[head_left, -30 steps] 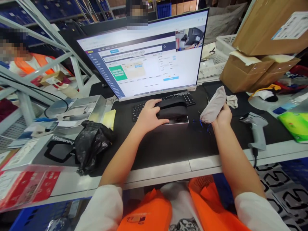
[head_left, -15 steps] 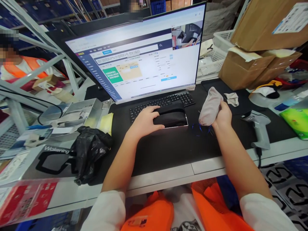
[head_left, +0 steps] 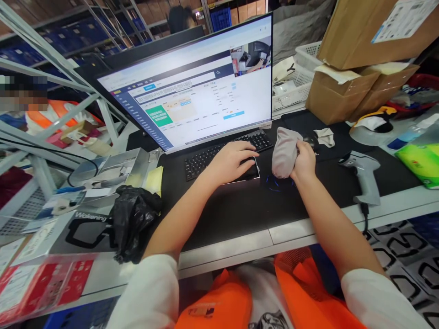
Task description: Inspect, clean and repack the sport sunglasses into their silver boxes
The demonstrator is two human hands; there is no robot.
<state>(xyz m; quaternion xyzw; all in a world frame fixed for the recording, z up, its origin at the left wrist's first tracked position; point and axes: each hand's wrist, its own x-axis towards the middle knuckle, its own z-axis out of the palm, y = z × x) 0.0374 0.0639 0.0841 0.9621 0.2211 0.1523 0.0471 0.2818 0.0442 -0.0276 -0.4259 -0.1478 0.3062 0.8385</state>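
Note:
In the head view my left hand (head_left: 235, 160) reaches over a shallow black box (head_left: 252, 172) with a pale rim, its fingers stretched out and apart. The hand covers most of the box, so its contents are hidden. My right hand (head_left: 304, 160) is closed around a soft grey cloth pouch (head_left: 284, 153), which it holds upright above the black mat. Just behind that hand a small dark object shows, too blurred to name. Thin blue strands (head_left: 272, 183) lie below the pouch. A black keyboard (head_left: 202, 160) sits behind my left hand.
A monitor (head_left: 192, 100) stands behind the keyboard. On the right are a barcode scanner (head_left: 365, 176), a small grey cloth (head_left: 325, 137) and cardboard boxes (head_left: 338, 93). A black plastic bag (head_left: 135, 219) and a grey tray (head_left: 132, 160) are on the left. Another person (head_left: 58, 114) is at far left.
My left hand has moved right across the black box, covering more of it. My right hand still holds the grey pouch, which has turned slightly. The whole view has shifted a little.

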